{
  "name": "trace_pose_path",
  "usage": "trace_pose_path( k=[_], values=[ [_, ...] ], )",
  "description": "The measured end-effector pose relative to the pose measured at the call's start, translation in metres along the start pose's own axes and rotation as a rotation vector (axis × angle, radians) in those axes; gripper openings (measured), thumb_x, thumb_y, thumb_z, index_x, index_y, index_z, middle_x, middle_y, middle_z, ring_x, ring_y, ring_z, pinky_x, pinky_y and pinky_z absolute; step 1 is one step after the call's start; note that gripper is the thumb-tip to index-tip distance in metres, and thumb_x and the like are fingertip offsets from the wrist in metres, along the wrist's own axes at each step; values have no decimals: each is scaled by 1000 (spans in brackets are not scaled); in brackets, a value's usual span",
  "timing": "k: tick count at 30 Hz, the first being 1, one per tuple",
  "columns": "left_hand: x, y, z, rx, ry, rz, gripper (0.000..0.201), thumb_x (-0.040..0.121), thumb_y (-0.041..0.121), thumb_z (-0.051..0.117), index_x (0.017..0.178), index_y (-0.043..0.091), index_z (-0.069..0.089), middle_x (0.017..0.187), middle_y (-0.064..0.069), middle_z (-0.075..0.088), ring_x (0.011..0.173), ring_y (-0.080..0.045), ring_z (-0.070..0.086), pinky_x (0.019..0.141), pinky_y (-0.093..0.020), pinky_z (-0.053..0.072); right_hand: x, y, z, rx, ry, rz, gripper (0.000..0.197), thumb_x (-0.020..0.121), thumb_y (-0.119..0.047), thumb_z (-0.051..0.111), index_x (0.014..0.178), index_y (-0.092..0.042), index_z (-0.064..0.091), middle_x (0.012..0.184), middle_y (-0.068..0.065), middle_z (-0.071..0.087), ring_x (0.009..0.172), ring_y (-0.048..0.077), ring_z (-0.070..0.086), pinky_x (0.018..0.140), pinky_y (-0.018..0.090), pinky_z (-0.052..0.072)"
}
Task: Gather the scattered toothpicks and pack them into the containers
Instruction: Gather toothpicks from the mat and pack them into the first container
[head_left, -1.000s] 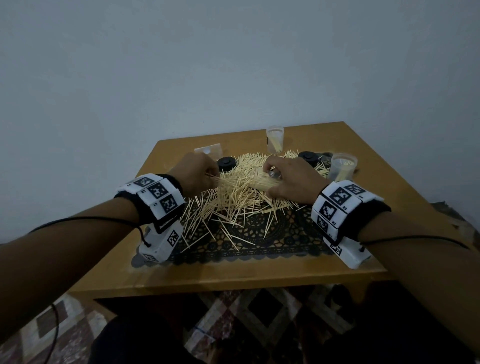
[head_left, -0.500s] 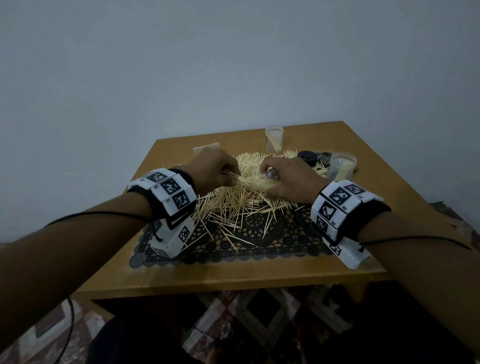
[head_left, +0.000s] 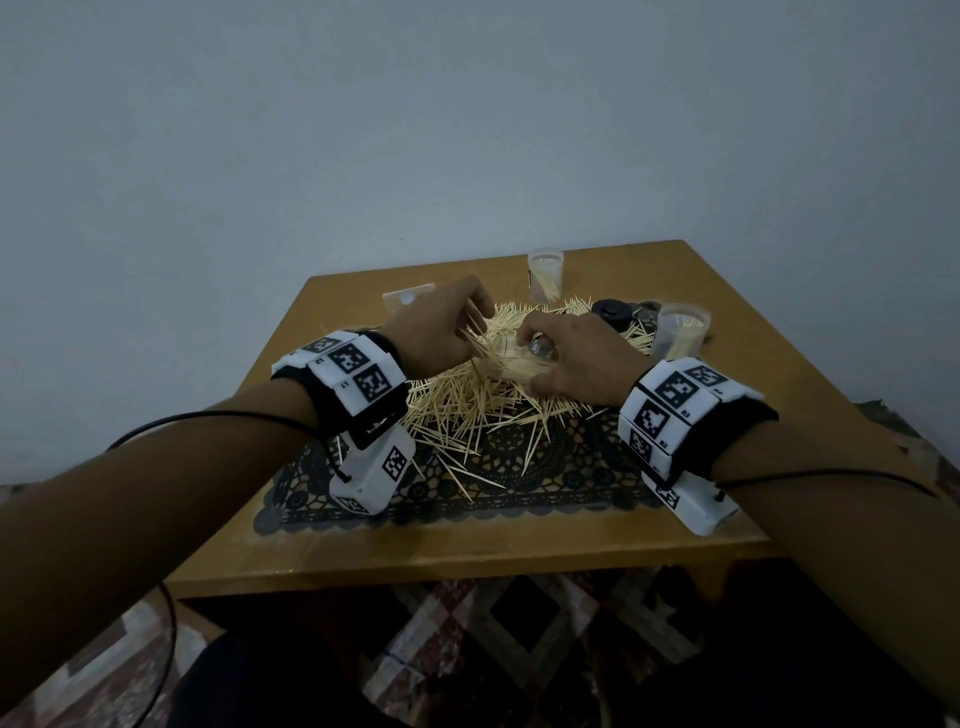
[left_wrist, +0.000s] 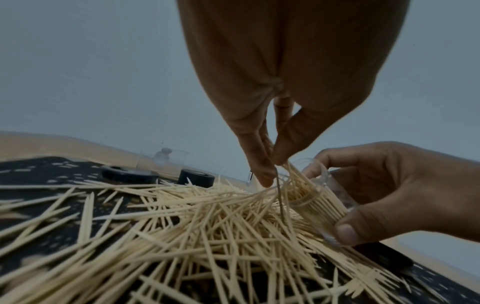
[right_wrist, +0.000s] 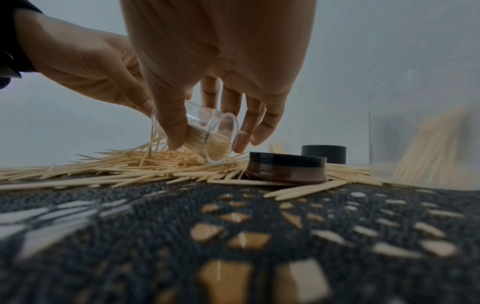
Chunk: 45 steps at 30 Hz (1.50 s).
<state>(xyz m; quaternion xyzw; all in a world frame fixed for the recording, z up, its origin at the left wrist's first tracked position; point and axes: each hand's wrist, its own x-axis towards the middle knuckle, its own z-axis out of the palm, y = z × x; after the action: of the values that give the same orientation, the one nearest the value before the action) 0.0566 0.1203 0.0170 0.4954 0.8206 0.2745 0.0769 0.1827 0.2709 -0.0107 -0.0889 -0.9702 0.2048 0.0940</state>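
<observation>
A heap of pale wooden toothpicks (head_left: 467, 400) (left_wrist: 182, 222) lies on a black lace mat (head_left: 561, 467). My right hand (head_left: 566, 358) (right_wrist: 207, 115) grips a small clear container (left_wrist: 314, 203) (right_wrist: 213, 139), tipped on its side over the heap and packed with toothpicks. My left hand (head_left: 441, 332) (left_wrist: 270, 164) pinches a few toothpicks between thumb and fingers at the container's open mouth. Two more clear containers with toothpicks stand upright, one at the back (head_left: 545, 278) and one at the right (head_left: 678, 332).
Black round lids (head_left: 610, 312) (left_wrist: 128, 174) (right_wrist: 285, 167) lie at the far edge of the heap. A clear flat piece (head_left: 410, 296) sits at the back left. The wooden table (head_left: 467, 551) ends just before me, with a patterned floor below.
My left hand has lifted off the pile and moved right and farther away to the mouth of the container, bringing toothpicks. The right hand has stayed in place with the container.
</observation>
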Motion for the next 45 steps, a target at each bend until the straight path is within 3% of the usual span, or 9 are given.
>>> trace_pose_path(
  k=[6, 10, 14, 18, 23, 29, 34, 41, 45],
  values=[
    [-2, -4, 10, 225, 136, -34, 22, 87, 4, 61, 109, 11, 62, 105, -6, 66, 98, -22, 62, 87, -33, 51, 1, 1, 1, 0, -4, 3, 50, 74, -25, 82, 117, -16, 58, 113, 5, 66, 91, 15, 56, 73, 24, 43],
    [-11, 15, 18, 320, -88, -54, 24, 93, 3, 45, 114, 0, 56, 109, -14, 61, 101, -30, 57, 77, -35, 45, 2, 2, 1, -2, 0, 4, 50, 74, -24, 82, 117, -17, 57, 113, 6, 66, 91, 17, 60, 70, 25, 46],
    [-20, 29, 19, 215, -277, -129, 51, 97, 0, 34, 145, -3, 18, 141, -25, 39, 119, -29, 45, 101, -39, 38, 2, 1, 2, 9, 7, 4, 49, 75, -22, 81, 117, -15, 57, 112, 7, 67, 95, 22, 63, 77, 31, 52],
    [-21, 25, 13, 111, -152, -126, 71, 94, 3, 48, 151, 5, 4, 155, -16, 22, 139, -27, 30, 102, -25, 30, 2, 2, 2, 25, 15, 18, 49, 75, -23, 81, 116, -15, 56, 113, 7, 66, 96, 21, 62, 74, 26, 48],
    [-19, 13, 11, 183, 8, -180, 47, 85, 5, 54, 129, 0, 40, 131, -20, 45, 117, -33, 45, 98, -41, 42, 2, 2, 1, 47, 40, 22, 53, 72, -26, 84, 115, -13, 57, 112, 8, 67, 98, 22, 63, 77, 29, 51],
    [-17, 16, 21, 288, -249, -177, 40, 83, 8, 51, 123, 4, 46, 117, -17, 47, 110, -31, 43, 91, -42, 40, 2, 2, 2, 56, 73, -2, 50, 72, -24, 84, 113, -14, 57, 110, 8, 68, 96, 22, 65, 76, 30, 52],
    [-22, 12, 17, 107, -60, -160, 58, 83, 0, 56, 138, 7, 39, 136, -16, 46, 126, -30, 42, 101, -42, 42, 3, 4, 1, 56, 87, 14, 51, 71, -26, 85, 113, -15, 57, 110, 7, 68, 97, 21, 64, 77, 29, 50],
    [-28, 13, 7, 23, -115, 67, 64, 73, -12, 51, 126, 23, 60, 110, -5, 62, 89, -34, 61, 76, -48, 53, 1, 1, 2, 72, 99, -37, 50, 72, -22, 84, 113, -15, 57, 107, 8, 67, 94, 23, 64, 76, 32, 51],
    [-24, 8, 6, -18, -57, 42, 66, 71, -7, 53, 129, 24, 57, 125, -7, 62, 89, -34, 65, 72, -50, 56, 0, 1, 0, 72, 125, -45, 50, 72, -20, 84, 114, -14, 57, 107, 9, 67, 93, 23, 64, 77, 35, 55]
  ],
)
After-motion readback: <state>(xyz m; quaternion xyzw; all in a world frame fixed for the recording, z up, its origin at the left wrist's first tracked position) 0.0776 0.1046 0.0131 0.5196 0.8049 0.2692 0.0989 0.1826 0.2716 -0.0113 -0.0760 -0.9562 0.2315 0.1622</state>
